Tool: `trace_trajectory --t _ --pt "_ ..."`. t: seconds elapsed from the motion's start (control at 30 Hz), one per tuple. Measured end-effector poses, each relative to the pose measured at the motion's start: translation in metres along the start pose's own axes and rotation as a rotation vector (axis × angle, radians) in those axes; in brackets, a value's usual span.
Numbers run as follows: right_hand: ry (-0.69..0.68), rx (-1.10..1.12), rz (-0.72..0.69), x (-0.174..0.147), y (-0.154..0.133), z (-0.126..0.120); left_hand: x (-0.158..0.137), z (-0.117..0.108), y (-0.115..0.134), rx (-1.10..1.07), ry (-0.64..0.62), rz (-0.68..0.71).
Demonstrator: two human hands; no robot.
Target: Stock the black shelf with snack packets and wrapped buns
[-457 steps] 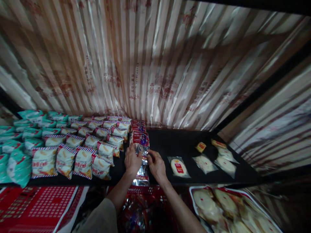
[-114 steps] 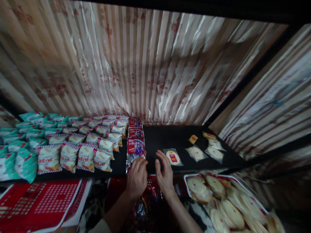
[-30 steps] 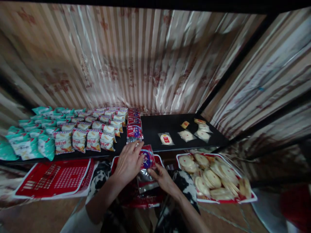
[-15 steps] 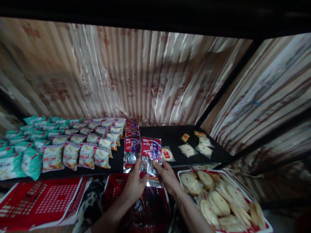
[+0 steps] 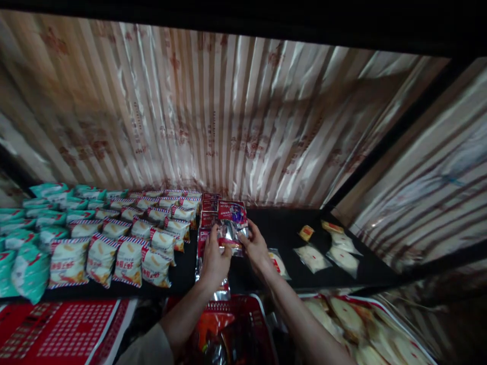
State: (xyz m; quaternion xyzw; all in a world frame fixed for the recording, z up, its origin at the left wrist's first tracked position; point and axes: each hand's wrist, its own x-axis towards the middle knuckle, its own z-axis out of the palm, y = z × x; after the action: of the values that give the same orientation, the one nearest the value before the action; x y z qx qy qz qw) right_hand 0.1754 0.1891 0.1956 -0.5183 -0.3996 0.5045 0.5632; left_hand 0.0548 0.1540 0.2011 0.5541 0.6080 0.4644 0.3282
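Observation:
A red and silver foil snack packet (image 5: 233, 215) is held over the black shelf by both hands, printed side facing me. My left hand (image 5: 215, 261) grips its lower left edge, and my right hand (image 5: 257, 249) pinches the lower right edge. Just left of it, similar red packets (image 5: 210, 203) stretch toward the back in a column; my left hand partly covers the front one. The silver end of another packet (image 5: 222, 293) shows beneath my left wrist, over the basket's far rim. A clear packet with a red and yellow label (image 5: 279, 263) lies right of my right hand.
White shrimp-snack bags (image 5: 129, 259) and green bags (image 5: 31, 274) stand in rows on the left. Flat clear packets (image 5: 312, 257) lie farther right on the shelf (image 5: 272, 223). Below are a red basket (image 5: 262, 324), a red crate (image 5: 72, 329) and a container of pale round packets (image 5: 348, 317).
Both hands have carried the packet farther back over the shelf, beside the red column, and it leans away more. The view has shifted, bringing the shelf lower in the picture.

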Motion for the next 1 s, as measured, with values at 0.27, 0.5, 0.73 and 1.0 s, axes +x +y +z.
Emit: trace_trajectory --t 0.27,0.5,0.73,1.0 --pt "0.038 -0.386 -0.144 0.101 0.016 0.037 0.05 0.009 -0.012 0.321 0.028 0.338" --pt "0.012 -0.774 -0.205 0.143 0.024 0.048 0.092 0.011 -0.012 0.463 -0.068 0.318" --pt "-0.094 -0.948 -0.2 0.163 0.023 0.059 0.107 0.013 -0.017 0.552 -0.068 0.273" --pt "-0.109 -1.093 -0.222 0.169 0.026 0.074 0.119 0.016 -0.023 0.542 -0.066 0.236"
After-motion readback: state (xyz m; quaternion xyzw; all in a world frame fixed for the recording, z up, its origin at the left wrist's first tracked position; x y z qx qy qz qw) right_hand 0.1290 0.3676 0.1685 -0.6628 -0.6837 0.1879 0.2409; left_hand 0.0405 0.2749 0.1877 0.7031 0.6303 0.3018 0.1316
